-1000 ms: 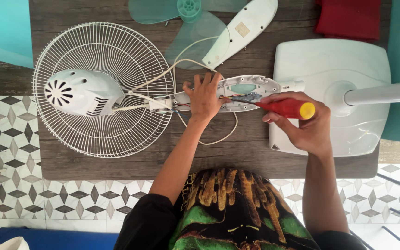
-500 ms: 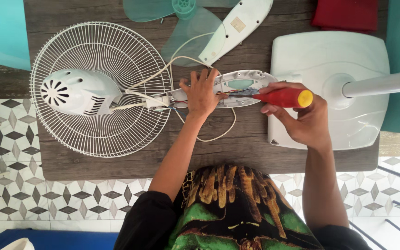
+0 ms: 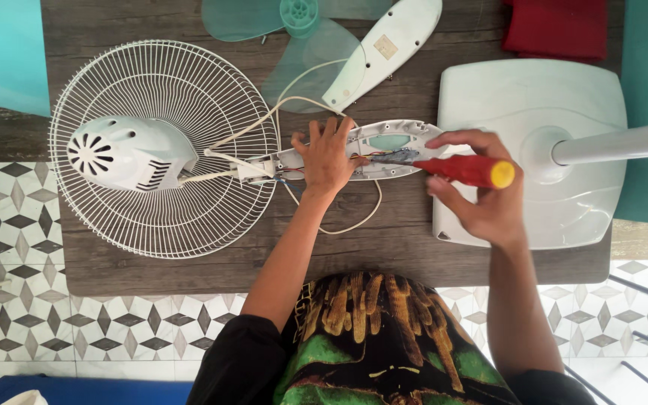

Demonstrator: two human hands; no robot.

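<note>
A: Where is the open fan neck (image 3: pixel 384 146) found?
B: On the wooden table (image 3: pixel 151 270), between the wire grille (image 3: pixel 159 146) and the white base (image 3: pixel 526 112).
A: How is it gripped?
B: It is pressed flat under the left hand (image 3: pixel 328 154), fingers spread. A red screwdriver (image 3: pixel 463 170) is clasped by the right hand (image 3: pixel 481 195), its tip laid inside.

One label shows: a small tan rectangular sticker (image 3: pixel 385 47) sits on the white elongated fan cover (image 3: pixel 384 52) lying at the top of the wooden table (image 3: pixel 189 270), set slightly askew along the cover's length. No packages, signs or screens appear.
</note>
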